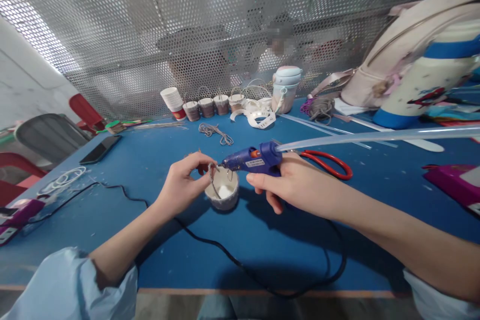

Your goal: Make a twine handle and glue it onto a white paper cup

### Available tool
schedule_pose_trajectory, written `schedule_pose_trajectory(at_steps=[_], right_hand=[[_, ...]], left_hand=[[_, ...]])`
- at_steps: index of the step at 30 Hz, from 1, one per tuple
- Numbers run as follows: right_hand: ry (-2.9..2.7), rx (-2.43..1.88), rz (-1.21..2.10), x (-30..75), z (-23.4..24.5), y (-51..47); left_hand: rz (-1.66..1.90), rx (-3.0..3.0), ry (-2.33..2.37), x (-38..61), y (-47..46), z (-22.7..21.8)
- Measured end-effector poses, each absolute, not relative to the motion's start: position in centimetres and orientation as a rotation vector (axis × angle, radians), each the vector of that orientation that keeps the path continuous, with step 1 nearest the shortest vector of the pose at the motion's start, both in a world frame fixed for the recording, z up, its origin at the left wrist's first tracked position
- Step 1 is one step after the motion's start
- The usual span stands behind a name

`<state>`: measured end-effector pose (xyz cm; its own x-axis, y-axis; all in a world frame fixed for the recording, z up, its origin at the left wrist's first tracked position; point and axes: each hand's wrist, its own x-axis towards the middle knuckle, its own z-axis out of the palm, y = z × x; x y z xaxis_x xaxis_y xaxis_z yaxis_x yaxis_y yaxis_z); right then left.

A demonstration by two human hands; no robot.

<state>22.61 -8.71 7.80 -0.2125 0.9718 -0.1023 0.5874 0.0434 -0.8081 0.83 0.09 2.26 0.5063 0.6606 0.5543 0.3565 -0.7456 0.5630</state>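
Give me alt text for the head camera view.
A person's right hand holds a blue glue gun close to a small grey cup, while the left hand pinches a grey cord at the cup. Farther back on the blue table stand four small cups and a paper-cup stack.

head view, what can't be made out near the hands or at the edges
Head view:
Grip of the glue gun: hidden by the right hand
Its label: too small to read
What the red handle joins: mostly hidden by glue gun and hand
Purple thing: cut off by the right edge
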Motion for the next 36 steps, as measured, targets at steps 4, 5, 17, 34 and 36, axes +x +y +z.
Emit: schedule_pose_trajectory(at_steps=[4,5,17,34,36], right_hand=[[-1.868,-1.581,1.027,22.6,7.8,-8.7],[-1.874,-1.584,1.025,22.6,7.7,-8.7],[-1.859,-1.625,1.044,22.7,7.8,-8.2],[-1.890,-1.606,1.113,23.1,9.2,-8.3],[-1.900,-1.605,1.128,23.1,9.2,-8.3]], left_hand=[[1.128,2.372,0.825,0.8,0.1,2.0],[1.136,2.369,0.819,0.8,0.1,2.0],[1.155,2.344,0.765,1.1,0.2,2.0],[1.107,2.345,0.776,1.1,0.2,2.2],[1.115,2.354,0.777,1.2,0.1,2.3]])
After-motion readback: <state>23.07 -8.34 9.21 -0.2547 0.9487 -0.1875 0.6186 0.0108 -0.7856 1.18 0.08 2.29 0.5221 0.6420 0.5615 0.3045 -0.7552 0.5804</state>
